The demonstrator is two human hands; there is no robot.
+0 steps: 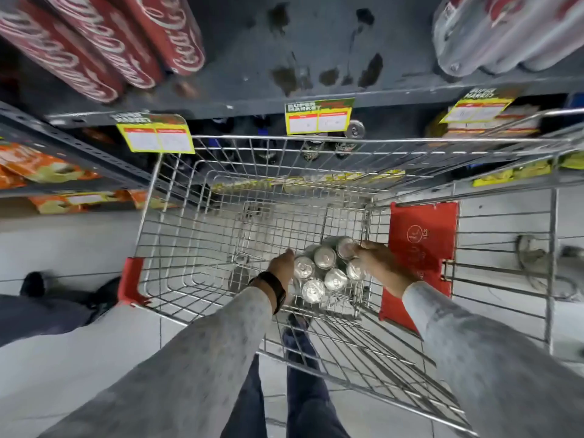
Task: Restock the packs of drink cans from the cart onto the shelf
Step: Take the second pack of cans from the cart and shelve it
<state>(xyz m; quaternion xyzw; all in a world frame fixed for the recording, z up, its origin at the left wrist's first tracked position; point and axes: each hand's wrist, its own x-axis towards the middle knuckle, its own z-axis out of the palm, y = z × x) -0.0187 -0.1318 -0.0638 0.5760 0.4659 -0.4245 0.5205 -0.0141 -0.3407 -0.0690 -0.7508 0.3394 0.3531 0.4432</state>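
A pack of several silver-topped drink cans point(325, 268) sits inside the wire cart point(196, 216), near its handle end. My left hand point(281, 267), with a dark watch on its wrist, presses against the pack's left side. On the pack's right side my right hand point(376, 259) curls its fingers over the top cans. Both hands grip the pack between them. The dark grey shelf point(284, 58) lies ahead above the cart, with a bare stained stretch in the middle. The rest of the cart basket holds nothing else that I can see.
Red cola can packs point(104, 42) lie on the shelf's left, shrink-wrapped pale packs point(505, 33) on its right. Yellow price tags point(317, 116) hang off the shelf edge. Orange packets point(41, 165) fill lower shelves left. The red child-seat flap point(422, 248) stands right. Another person's dark shoes point(31, 284) are at left.
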